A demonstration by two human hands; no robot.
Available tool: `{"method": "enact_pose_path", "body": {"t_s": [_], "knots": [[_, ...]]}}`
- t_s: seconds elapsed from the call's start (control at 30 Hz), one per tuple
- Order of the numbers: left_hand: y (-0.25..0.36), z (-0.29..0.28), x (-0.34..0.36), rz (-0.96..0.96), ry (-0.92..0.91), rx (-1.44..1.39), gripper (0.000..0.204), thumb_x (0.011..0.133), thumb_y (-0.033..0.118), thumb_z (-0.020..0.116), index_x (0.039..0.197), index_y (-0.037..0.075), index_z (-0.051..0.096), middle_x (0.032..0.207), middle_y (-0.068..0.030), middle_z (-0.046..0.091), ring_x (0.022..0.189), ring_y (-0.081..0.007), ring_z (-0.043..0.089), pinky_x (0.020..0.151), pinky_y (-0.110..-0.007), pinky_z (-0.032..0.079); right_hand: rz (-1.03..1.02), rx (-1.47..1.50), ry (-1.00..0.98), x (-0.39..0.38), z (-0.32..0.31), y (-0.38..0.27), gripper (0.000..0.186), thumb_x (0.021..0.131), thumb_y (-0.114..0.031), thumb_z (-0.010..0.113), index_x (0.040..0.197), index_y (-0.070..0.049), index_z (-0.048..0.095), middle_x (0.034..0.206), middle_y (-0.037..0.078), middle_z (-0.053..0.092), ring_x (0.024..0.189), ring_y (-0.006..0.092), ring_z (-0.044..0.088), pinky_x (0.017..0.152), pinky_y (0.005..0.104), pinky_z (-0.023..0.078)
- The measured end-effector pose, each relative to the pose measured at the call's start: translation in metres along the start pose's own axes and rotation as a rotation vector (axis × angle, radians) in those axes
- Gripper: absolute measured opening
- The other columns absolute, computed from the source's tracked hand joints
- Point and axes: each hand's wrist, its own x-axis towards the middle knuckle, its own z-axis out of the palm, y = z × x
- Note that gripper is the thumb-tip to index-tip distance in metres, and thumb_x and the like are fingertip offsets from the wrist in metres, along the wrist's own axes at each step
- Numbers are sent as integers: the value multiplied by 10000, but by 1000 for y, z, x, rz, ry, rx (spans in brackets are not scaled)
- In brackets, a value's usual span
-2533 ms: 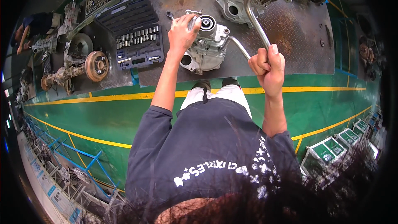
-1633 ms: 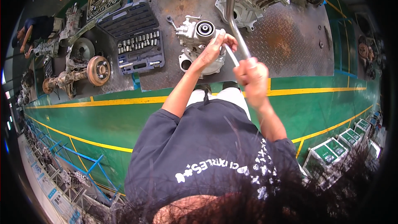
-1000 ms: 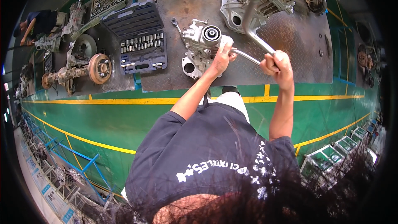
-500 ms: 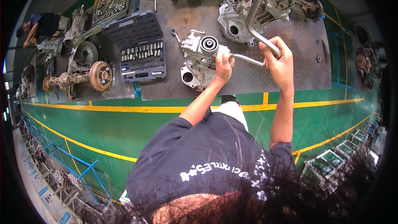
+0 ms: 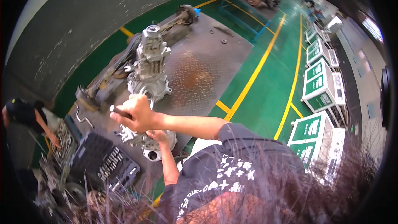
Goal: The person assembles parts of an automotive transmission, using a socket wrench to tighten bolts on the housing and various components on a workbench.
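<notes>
A bent metal speed brace (image 5: pixel 146 90) is in my right hand (image 5: pixel 138 112), whose fingers are wrapped round its grip. The dark end of the grip sticks out to the left of the fist. Below my right forearm, my left hand (image 5: pixel 158 136) is at the silver gearbox housing (image 5: pixel 152 155), closed at the brace's lower end; most of its fingers and the brace's tip are hidden. The housing lies near the table's front edge. Just beyond my hands a second, larger silver gearbox (image 5: pixel 151 60) stands on the table.
The steel table (image 5: pixel 199 68) carries a rusty axle (image 5: pixel 187 15) along its far side and an S-shaped rod (image 5: pixel 84 118). An open socket case (image 5: pixel 108 161) lies at lower left, near another person's hand (image 5: pixel 54 140). White-and-green crates (image 5: pixel 317 87) line the right.
The view has swung round to the right. My right hand has turned with the brace and crossed over to the left, above my left hand, which stays at the near gearbox.
</notes>
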Motion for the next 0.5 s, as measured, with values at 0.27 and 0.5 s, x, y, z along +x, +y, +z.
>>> {"method": "enact_pose_path", "body": {"t_s": [0.27,0.5], "knots": [[80,37,14,-350,109,-189,579,1043,596,371,707,125,365,625,64,341,532,-78,295,492,-248,253,-97,530,-318,3,-20,34,493,936,-380,638,580,-76,482,524,66,448,485,273,454,523,407,338],[98,50,12,-376,251,-197,559,1047,562,403,713,113,410,659,53,371,567,-72,326,514,-225,261,-110,484,-526,11,-35,37,503,921,-321,627,553,-42,428,503,117,385,445,296,377,470,411,289]]}}
